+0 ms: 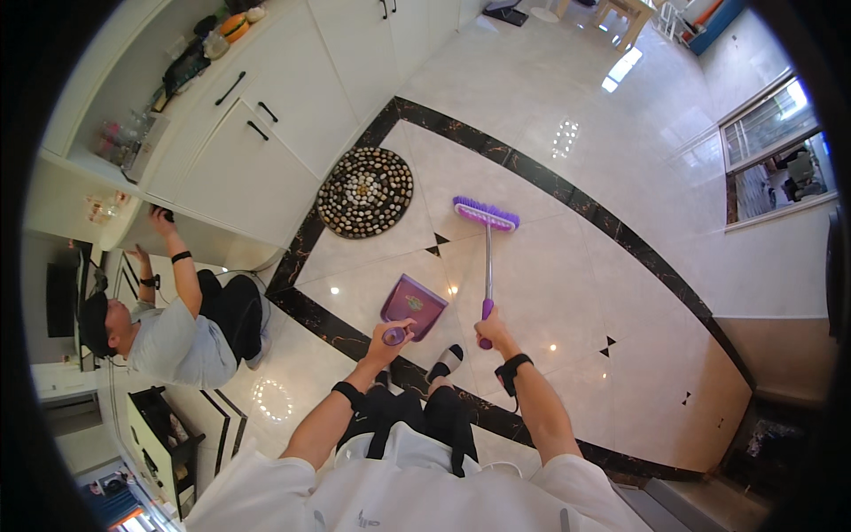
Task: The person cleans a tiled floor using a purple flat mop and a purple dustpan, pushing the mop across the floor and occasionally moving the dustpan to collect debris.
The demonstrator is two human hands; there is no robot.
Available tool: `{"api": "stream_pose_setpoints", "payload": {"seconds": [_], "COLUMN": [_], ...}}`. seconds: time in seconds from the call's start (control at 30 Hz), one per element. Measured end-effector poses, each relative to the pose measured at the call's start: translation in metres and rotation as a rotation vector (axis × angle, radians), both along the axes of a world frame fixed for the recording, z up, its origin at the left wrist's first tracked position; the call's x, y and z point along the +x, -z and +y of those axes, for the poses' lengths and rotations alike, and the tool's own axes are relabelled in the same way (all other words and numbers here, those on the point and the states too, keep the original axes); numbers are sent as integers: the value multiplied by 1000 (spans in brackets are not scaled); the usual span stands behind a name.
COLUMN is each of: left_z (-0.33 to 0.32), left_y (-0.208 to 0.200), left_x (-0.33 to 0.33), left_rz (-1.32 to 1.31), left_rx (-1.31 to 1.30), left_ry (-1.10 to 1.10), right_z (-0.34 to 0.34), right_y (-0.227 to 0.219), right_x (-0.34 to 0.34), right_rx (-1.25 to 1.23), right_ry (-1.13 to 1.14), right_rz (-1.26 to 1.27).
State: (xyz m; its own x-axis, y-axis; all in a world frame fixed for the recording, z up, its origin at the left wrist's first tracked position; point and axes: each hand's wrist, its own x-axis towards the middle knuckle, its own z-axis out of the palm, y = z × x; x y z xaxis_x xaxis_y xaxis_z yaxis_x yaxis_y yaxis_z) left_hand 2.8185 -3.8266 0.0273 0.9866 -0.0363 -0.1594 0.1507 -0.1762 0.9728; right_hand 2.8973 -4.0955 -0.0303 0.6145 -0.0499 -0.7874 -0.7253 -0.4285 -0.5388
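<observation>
My right hand (pixel 493 327) is closed round the purple grip of a broom (pixel 488 266). The broom's silver handle runs away from me to a white and purple head with purple bristles, which lies on the tiled floor. In my left hand (pixel 390 341) is the top of the handle of a purple dustpan (pixel 415 306), with my fingers wrapped round it. The dustpan's pan shows just beyond that hand, to the left of the broom handle. Most of the dustpan's handle is hidden beneath my hand.
A round pebble mat (pixel 365 192) lies beside white cabinets (pixel 292 115) at the far left. Another person (pixel 182 324) crouches at the left, one hand at the cabinet. Dark border tiles (pixel 550 188) cross the glossy floor. A wooden table (pixel 631 19) stands far off.
</observation>
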Motion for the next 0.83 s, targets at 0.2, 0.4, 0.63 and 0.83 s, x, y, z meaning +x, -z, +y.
{"api": "stream_pose_setpoints", "payload": {"seconds": [0.2,0.4,0.63,0.83], "left_z": [6,0,-63,-195], "left_y": [1,11,-28,-67], "left_x": [4,30,69,129], "left_rz": [0,22,-23,-52], "left_rx": [-50,19,198,264], "left_ry": [-13,-2,-36,178], "right_z": [-10,-44,-140,-302], "right_y": [-56,-147,-202,-214], "right_x": [-96,-112,-93,-36], "right_rx": [139,608,679,652], "right_ry": [-144,49,238,273], "right_rz": [148,617,733,639]}}
